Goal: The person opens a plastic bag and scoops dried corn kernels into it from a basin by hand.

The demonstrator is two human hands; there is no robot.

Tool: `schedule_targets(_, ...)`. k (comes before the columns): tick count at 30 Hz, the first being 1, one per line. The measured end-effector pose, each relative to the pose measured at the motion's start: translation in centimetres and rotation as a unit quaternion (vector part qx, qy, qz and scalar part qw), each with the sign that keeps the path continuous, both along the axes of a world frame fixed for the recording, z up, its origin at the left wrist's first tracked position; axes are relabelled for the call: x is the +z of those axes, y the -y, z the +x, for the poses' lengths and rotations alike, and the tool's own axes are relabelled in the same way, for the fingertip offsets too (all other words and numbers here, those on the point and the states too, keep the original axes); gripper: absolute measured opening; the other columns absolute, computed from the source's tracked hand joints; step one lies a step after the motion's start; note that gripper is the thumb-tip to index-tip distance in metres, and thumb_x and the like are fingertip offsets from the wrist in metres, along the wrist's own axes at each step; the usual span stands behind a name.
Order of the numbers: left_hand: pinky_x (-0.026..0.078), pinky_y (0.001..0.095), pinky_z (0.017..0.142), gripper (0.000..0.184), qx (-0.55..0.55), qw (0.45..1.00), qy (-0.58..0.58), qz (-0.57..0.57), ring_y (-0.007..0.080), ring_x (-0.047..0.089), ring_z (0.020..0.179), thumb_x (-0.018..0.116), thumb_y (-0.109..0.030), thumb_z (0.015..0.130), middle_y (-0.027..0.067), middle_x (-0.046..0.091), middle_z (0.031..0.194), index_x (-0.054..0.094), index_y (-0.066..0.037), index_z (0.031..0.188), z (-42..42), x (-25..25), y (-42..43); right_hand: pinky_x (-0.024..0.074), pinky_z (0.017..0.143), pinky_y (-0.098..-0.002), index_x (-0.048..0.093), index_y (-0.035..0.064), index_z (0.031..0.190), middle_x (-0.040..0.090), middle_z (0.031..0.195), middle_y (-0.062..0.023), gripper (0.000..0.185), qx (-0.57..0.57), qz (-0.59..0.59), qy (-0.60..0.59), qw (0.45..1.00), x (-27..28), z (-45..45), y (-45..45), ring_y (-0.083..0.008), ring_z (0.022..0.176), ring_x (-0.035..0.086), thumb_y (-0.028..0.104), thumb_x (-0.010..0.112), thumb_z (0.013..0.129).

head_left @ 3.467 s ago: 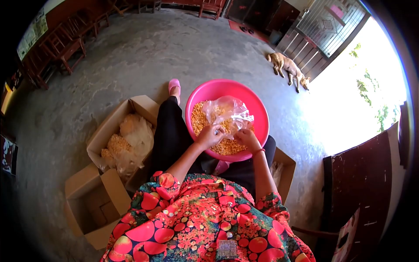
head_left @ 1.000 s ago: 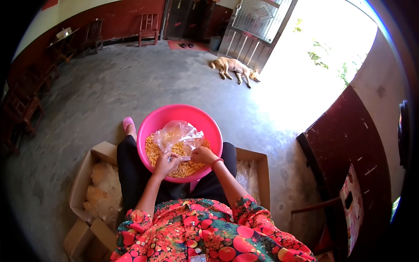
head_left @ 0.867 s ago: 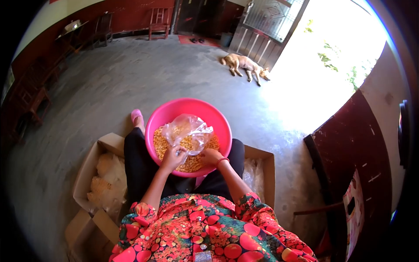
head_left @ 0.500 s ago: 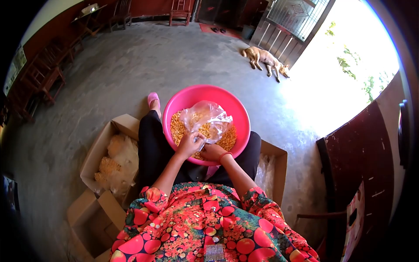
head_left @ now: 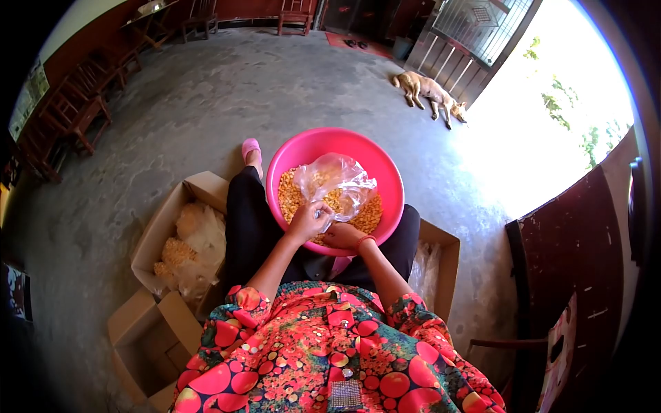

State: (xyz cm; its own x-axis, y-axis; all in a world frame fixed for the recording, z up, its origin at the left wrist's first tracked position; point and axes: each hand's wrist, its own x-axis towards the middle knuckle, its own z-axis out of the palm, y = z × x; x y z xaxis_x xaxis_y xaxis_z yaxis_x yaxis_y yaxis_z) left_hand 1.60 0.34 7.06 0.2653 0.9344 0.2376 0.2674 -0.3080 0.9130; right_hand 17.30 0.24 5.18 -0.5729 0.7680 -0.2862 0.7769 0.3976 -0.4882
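A pink plastic basin (head_left: pixel 387 162) sits between my knees with loose yellow, corn-like kernels (head_left: pixel 290 196) inside. Over the kernels lies a crumpled clear plastic bag (head_left: pixel 334 172), puffed up toward the far side. My left hand (head_left: pixel 310 221) pinches the near edge of this bag between thumb and fingers. My right hand (head_left: pixel 344 236) is low in the basin at its near side, close to the bag's edge and touching the kernels. Its fingertips are hidden, so whether it grips anything does not show.
At my left stands a cardboard box (head_left: pixel 153 241) with filled clear bags (head_left: pixel 196 251); a second open box (head_left: pixel 148 344) is nearer. Another box (head_left: pixel 447 265) at my right holds clear plastic. A dog (head_left: pixel 432 94) lies by the open door (head_left: pixel 475 41). Wooden chairs (head_left: pixel 79 117) line the left wall.
The whole view has shifted slightly, so the basin appears a little farther right and higher. My left hand still pinches the bag; my right hand stays low in the basin.
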Motion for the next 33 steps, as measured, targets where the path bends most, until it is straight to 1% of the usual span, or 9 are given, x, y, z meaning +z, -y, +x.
schedule_targets(8, 0.044, 0.0264, 0.067, 0.010, -0.010, 1.000, 0.005, -0.008, 0.0114, 0.056, 0.071, 0.057, -0.008, 0.075, 0.0059, 0.060, 0.074, 0.060, -0.001, 0.081, -0.1, -0.3, -0.1, 0.0444, 0.067, -0.0371, 0.063, 0.0015, 0.081, 0.061, 0.075, -0.0165, 0.030, -0.020, -0.020, -0.060, 0.998, 1.3, 0.2, 0.4, -0.0287, 0.069, 0.058, 0.028, 0.049, 0.076)
schedule_targets(10, 0.044, 0.0253, 0.066, 0.009, -0.014, 1.000, 0.008, 0.000, 0.0105, 0.055, 0.070, 0.056, -0.007, 0.076, 0.0046, 0.060, 0.074, 0.060, -0.001, 0.082, 0.0, -0.5, -0.3, 0.0445, 0.064, -0.0355, 0.062, 0.0007, 0.078, 0.061, 0.073, -0.0146, 0.028, -0.065, -0.107, -0.106, 0.986, 1.6, 0.2, 0.4, -0.0249, 0.067, 0.058, 0.026, 0.050, 0.076)
schedule_targets(17, 0.043, 0.0185, 0.056, 0.013, -0.049, 0.947, 0.280, -0.150, 0.0041, 0.050, 0.063, 0.050, -0.001, 0.080, -0.0028, 0.054, 0.072, 0.059, -0.006, 0.089, -0.5, 1.3, 0.3, 0.0424, 0.053, -0.0316, 0.059, 0.0011, 0.078, 0.058, 0.067, -0.0082, 0.024, -0.071, -0.086, -0.164, 0.980, 0.4, 0.8, -0.2, -0.0180, 0.057, 0.054, 0.024, 0.051, 0.077)
schedule_targets(19, 0.042, 0.0170, 0.053, 0.014, -0.025, 0.905, 0.392, -0.162, 0.0019, 0.048, 0.060, 0.050, -0.001, 0.081, -0.0036, 0.053, 0.069, 0.058, -0.007, 0.091, -0.6, 1.3, 0.2, 0.0361, 0.043, -0.0263, 0.058, 0.0039, 0.079, 0.051, 0.061, -0.0023, 0.021, -0.179, -0.254, -0.193, 0.931, 3.1, 0.5, 0.5, -0.0115, 0.048, 0.045, 0.024, 0.051, 0.078)
schedule_targets(22, 0.042, 0.0169, 0.053, 0.012, 0.001, 0.902, 0.409, -0.139, 0.0024, 0.048, 0.060, 0.051, -0.002, 0.081, -0.0039, 0.052, 0.069, 0.058, -0.006, 0.090, -1.0, 1.3, 0.0, 0.0286, 0.039, -0.0204, 0.056, 0.0062, 0.083, 0.045, 0.061, 0.0012, 0.018, -0.260, -0.307, -0.299, 0.865, 3.8, 0.7, 0.8, -0.0061, 0.044, 0.037, 0.024, 0.052, 0.080)
schedule_targets(24, 0.041, 0.0174, 0.052, 0.012, -0.003, 0.898, 0.407, -0.165, 0.0024, 0.047, 0.059, 0.050, -0.002, 0.081, -0.0031, 0.053, 0.069, 0.058, -0.004, 0.090, -0.8, 1.1, 0.0, 0.0272, 0.038, -0.0187, 0.055, 0.0062, 0.088, 0.047, 0.062, 0.0000, 0.019, -0.272, -0.322, -0.337, 0.842, 4.0, 1.0, 0.8, -0.0056, 0.043, 0.037, 0.023, 0.051, 0.081)
schedule_targets(27, 0.043, 0.0200, 0.061, 0.012, -0.038, 0.976, 0.191, -0.101, 0.0054, 0.052, 0.068, 0.049, -0.002, 0.080, 0.0002, 0.057, 0.075, 0.059, -0.002, 0.087, -0.1, 0.5, -0.1, 0.0242, 0.035, -0.0169, 0.052, 0.0070, 0.093, 0.050, 0.066, -0.0029, 0.019, -0.314, -0.380, -0.441, 0.750, 4.3, 1.5, 0.6, -0.0062, 0.041, 0.038, 0.022, 0.049, 0.083)
schedule_targets(30, 0.043, 0.0207, 0.060, 0.011, -0.048, 0.990, 0.075, -0.108, 0.0056, 0.052, 0.065, 0.051, -0.003, 0.080, 0.0007, 0.057, 0.072, 0.060, -0.001, 0.086, -0.1, 1.6, 0.7, 0.0227, 0.033, -0.0172, 0.052, 0.0075, 0.092, 0.051, 0.066, -0.0041, 0.018, -0.274, -0.345, -0.499, 0.746, 4.0, 1.9, 0.9, -0.0066, 0.039, 0.036, 0.022, 0.049, 0.083)
schedule_targets(33, 0.043, 0.0213, 0.058, 0.011, -0.044, 0.993, 0.080, -0.077, 0.0051, 0.050, 0.061, 0.051, -0.004, 0.079, 0.0006, 0.056, 0.069, 0.059, -0.001, 0.087, -0.1, 0.8, 0.4, 0.0223, 0.033, -0.0173, 0.052, 0.0077, 0.092, 0.051, 0.066, -0.0049, 0.018, -0.283, -0.328, -0.497, 0.752, 4.4, 1.8, 1.0, -0.0068, 0.039, 0.036, 0.022, 0.049, 0.082)
